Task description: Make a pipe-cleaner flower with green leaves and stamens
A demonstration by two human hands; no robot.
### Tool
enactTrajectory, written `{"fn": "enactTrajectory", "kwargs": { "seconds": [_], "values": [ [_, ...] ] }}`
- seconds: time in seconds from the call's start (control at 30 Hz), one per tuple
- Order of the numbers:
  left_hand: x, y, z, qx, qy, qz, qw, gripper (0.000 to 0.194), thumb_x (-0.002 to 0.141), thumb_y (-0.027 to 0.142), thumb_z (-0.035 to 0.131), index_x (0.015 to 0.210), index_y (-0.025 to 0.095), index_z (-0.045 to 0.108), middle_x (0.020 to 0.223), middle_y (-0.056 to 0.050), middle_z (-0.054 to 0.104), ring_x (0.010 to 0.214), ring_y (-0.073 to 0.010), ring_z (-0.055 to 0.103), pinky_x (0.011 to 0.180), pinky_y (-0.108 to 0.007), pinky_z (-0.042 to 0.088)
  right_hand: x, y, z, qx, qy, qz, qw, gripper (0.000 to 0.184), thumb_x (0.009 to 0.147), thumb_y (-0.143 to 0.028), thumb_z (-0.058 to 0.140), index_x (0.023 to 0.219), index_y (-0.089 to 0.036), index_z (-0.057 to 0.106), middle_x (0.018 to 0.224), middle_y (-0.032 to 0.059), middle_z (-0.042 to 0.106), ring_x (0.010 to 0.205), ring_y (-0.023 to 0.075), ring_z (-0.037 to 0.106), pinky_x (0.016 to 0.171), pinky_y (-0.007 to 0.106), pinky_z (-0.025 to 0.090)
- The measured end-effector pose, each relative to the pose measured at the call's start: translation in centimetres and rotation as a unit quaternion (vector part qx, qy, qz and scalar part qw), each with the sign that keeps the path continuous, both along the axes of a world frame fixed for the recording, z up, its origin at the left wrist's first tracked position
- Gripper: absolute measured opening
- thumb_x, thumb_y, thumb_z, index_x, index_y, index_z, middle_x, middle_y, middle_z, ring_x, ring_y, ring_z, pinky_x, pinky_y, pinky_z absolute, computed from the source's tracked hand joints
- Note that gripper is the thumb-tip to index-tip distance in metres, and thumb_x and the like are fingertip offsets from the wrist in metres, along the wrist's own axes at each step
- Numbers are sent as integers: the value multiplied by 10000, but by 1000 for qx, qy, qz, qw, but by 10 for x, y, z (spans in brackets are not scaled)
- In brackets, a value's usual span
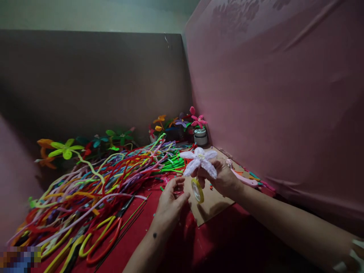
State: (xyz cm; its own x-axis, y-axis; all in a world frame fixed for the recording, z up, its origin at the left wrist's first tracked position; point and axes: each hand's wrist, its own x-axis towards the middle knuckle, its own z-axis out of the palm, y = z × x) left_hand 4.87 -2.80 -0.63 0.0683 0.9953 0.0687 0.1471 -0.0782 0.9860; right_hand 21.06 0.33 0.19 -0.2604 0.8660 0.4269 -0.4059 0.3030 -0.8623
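A white pipe-cleaner flower (pixel 196 163) with several petals and a pale yellow centre faces me above the brown board. My right hand (pixel 224 178) grips it from behind, its fingers partly hidden by the petals. A roll of yellow-edged tape (pixel 197 190) hangs just under the flower, by the right fingertips; whether the fingers hold it too is unclear. My left hand (pixel 171 199) is to the left of the roll, fingers loosely bent and thumb apart, with nothing visibly held.
A heap of coloured pipe cleaners (pixel 93 182) spreads over the red cloth (pixel 139 223) at left. Scissors (pixel 105 239) and pliers (pixel 72 248) lie in front. Finished flowers (pixel 66 149) stand behind, with a pink one (pixel 199 121) in a white jar (pixel 200 137). The brown board (pixel 209 216) is beneath my hands.
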Motion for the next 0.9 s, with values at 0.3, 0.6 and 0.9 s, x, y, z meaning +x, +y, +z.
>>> {"fn": "enactTrajectory", "kwargs": {
  "seconds": [0.3,0.6,0.9],
  "values": [
    [-7,17,-8,-109,-154,-119,975,394,581,251,716,929,109,597,839,-79,621,675,-132,567,576,-228,421,-12,25,-13,-191,144,67,969,126,673,-182,667,785,-132,635,642,25,650,409,46,480,405,162,341],
    [-5,14,-11,-181,-55,-86,978,261,606,279,680,775,106,581,541,-5,581,353,-60,460,338,-161,294,-17,31,-21,-271,65,39,960,76,689,-168,609,697,-93,621,610,48,623,430,58,477,434,178,377],
    [-4,22,-24,-140,-9,-55,989,164,633,235,623,702,118,532,519,19,559,326,-52,451,331,-162,313,-15,30,-24,-281,-27,-6,959,239,604,-58,584,830,-114,635,703,48,632,490,60,510,462,166,412]
  ]
}}
